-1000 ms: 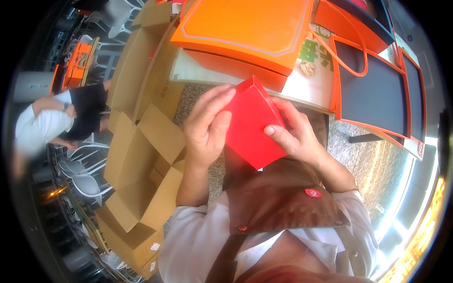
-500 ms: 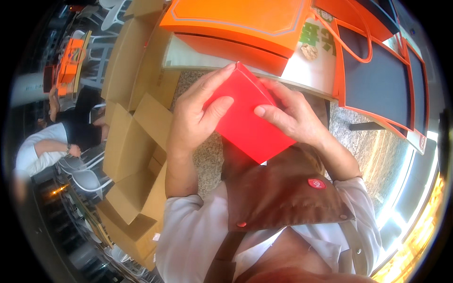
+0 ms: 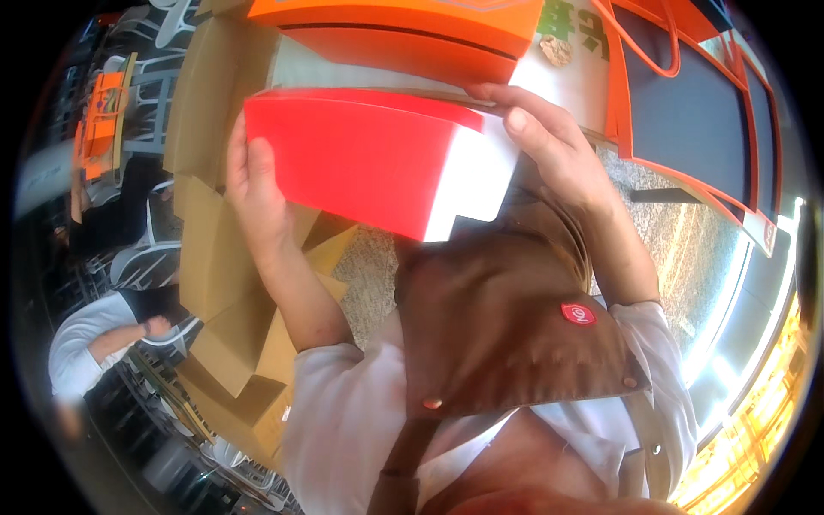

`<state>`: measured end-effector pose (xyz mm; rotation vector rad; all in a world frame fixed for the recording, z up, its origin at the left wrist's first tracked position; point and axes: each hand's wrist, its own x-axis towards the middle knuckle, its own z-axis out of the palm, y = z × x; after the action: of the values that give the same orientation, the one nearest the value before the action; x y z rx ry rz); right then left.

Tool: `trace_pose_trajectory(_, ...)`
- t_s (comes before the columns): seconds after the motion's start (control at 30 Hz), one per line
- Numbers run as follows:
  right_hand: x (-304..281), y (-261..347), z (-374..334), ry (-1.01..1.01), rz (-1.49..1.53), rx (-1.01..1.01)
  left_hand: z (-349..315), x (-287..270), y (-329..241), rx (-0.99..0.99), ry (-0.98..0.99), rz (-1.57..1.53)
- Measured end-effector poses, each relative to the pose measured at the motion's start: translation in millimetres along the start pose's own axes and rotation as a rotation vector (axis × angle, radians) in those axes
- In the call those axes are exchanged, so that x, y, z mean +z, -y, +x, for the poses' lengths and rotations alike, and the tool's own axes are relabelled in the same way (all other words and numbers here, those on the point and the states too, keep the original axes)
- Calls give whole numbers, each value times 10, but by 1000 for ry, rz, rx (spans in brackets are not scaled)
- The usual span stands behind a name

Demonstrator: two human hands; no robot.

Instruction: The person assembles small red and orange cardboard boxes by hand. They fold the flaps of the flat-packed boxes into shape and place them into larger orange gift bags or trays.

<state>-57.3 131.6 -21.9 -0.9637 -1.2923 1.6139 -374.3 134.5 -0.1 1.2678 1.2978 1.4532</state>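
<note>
A red box [image 3: 352,154] lies lengthwise between my hands, raised in front of my brown apron [image 3: 506,300]. White flaps [image 3: 476,172] stick out from its right end, so that end is unfolded; its inside is hidden. My left hand [image 3: 256,184] grips the box's left end, thumb on the red front and fingers mostly behind. At the other end my right hand [image 3: 554,150] holds the top corner by the white flap, thumb on the near side and fingertips along the upper edge.
A large orange box [image 3: 403,51] sits on the white table [image 3: 579,81] ahead, near a crumpled brown lump [image 3: 555,50]. Orange-and-dark bags [image 3: 687,129] stand at the right. An open cardboard box [image 3: 223,283] is at my left; beyond it sits another person [image 3: 94,343].
The red box has turned from tilted to lengthwise, and its white-flapped end now shows. My left hand has moved left along with it; my right hand has shifted slightly up and right.
</note>
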Motion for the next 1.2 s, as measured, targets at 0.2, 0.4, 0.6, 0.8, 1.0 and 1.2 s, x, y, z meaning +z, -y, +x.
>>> trace_pose_trajectory(0.2, 292, 107, -36, 10, 107, 88, -148, -126, 262, -203, -240, -74)
trace_pose_trajectory(0.4, 336, 20, 5, -156, 144, 220, -417, -228, 602, -134, -55, -220)
trace_pose_trajectory(0.6, 219, -249, 36, -53, 132, 278, -622, -453, 768, -476, -170, -247)
trace_pose_trajectory(0.8, 389, -318, 11, 6, 24, 429, -686, -1041, 1315, -427, -413, -424)
trace_pose_trajectory(1.0, 475, -537, 13, 23, -21, 448, -586, -1028, 1383, -448, -506, -409)
trace_pose_trajectory(1.2, 401, -573, 2, 66, -121, 456, 300, -1876, 1494, -271, -508, -464)
